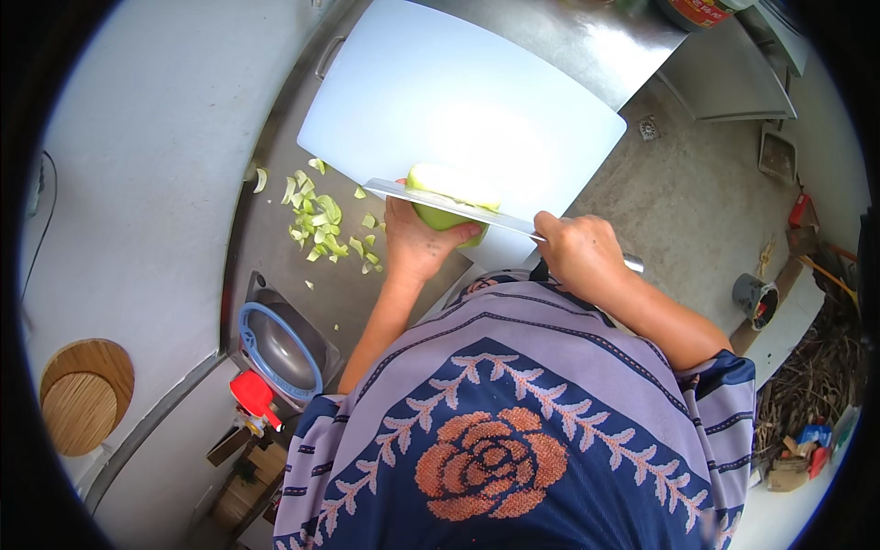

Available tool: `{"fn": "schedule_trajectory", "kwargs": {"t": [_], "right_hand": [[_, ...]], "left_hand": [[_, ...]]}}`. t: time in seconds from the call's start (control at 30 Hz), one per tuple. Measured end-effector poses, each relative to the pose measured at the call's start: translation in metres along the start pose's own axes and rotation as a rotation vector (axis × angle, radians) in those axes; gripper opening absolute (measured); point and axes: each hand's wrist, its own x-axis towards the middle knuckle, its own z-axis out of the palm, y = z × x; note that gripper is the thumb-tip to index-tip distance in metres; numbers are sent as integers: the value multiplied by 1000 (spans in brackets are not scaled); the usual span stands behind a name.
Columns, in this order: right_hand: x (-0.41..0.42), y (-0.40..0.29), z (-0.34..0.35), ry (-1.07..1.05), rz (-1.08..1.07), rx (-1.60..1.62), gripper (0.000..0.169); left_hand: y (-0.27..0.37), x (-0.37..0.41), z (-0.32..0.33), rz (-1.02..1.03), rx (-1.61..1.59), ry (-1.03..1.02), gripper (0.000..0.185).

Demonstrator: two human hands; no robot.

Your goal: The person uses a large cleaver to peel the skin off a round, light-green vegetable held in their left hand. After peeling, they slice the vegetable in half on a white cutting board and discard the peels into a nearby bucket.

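Observation:
My left hand (418, 237) is closed around a pale green vegetable (440, 218), its thumb on the near side. My right hand (581, 244) grips the handle of a broad kitchen knife (457, 210), most of which its fingers hide. The blade lies across the vegetable, and a pale cut part shows on its far side. How deep the edge has gone I cannot tell. Both are held over the near edge of a white cutting board (412, 89). Pale green peelings (320, 227) are scattered on the metal counter (302, 268) left of the board.
A blue-rimmed basin (282, 350) sits in a sink at the left, with a red scoop-like item (254, 395) beside it. A jar (701, 10) stands at the far right corner. On the floor to the right are a grey bucket (755, 300) and dry brushwood (811, 371).

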Motion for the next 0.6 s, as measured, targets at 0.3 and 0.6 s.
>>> {"fn": "schedule_trajectory", "kwargs": {"t": [0.3, 0.6], "right_hand": [[17, -6, 10, -1, -1, -24, 5], [8, -2, 11, -13, -5, -43, 7]], "left_hand": [[3, 3, 0, 27, 7, 1, 85], [3, 2, 2, 29, 33, 26, 88]]}}
